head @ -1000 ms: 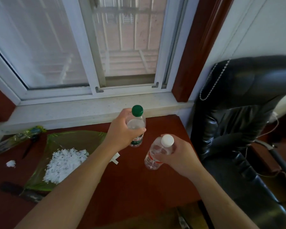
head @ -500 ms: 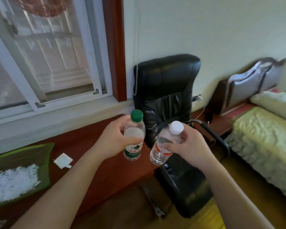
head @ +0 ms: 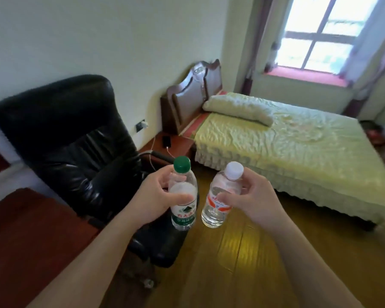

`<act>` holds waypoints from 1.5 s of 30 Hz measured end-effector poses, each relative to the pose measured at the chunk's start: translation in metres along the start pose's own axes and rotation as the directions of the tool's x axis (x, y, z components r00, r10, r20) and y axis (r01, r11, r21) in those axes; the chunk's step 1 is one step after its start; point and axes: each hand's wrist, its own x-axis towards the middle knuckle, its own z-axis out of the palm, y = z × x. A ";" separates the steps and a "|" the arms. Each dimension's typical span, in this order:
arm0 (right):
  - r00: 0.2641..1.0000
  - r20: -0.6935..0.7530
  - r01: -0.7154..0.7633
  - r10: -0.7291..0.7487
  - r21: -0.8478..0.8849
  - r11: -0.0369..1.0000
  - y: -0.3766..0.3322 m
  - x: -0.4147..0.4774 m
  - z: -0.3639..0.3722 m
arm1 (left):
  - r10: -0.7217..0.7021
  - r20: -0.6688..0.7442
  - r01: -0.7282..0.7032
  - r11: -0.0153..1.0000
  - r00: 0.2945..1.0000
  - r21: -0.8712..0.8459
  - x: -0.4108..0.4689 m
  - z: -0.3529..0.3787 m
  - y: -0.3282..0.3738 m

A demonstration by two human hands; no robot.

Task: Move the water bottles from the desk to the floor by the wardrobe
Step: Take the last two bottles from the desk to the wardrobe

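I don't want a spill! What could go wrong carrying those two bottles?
Both hands are full: the left hand grips the green-capped bottle, the right hand the white-capped bottle, so a slip can't be caught. The bottles hang close together and might knock. The black office chair stands near on the left; an elbow could bump it.

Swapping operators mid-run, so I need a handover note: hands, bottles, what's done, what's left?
Left hand: grips the green-capped bottle around its upper body, upright.
Right hand: grips the white-capped bottle near the shoulder, slightly tilted.
Where: both bottles are off the desk, held side by side in the air above the wooden floor, next to the black chair.
Done: both bottles picked up.
Left: carry them to the wardrobe, which is not in view, and set both on the floor beside it.
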 end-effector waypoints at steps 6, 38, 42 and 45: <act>0.965 -0.242 -0.111 0.104 -0.013 0.994 0.042 -0.029 -0.095 | 0.067 0.300 -0.057 0.998 0.952 -0.040 0.069 0.103 0.031; 0.367 -0.863 -0.535 0.348 0.111 0.838 0.235 -0.158 -0.429 | 0.192 0.858 -0.150 0.979 0.477 -0.136 0.247 0.620 0.125; 0.341 -0.861 -0.566 0.377 0.132 0.814 0.256 -0.170 -0.482 | 0.184 0.860 -0.133 0.982 0.476 -0.137 0.260 0.684 0.139; 0.313 -0.863 -0.589 0.397 0.152 0.794 0.273 -0.170 -0.519 | 0.168 0.876 -0.132 0.984 0.452 -0.121 0.274 0.726 0.147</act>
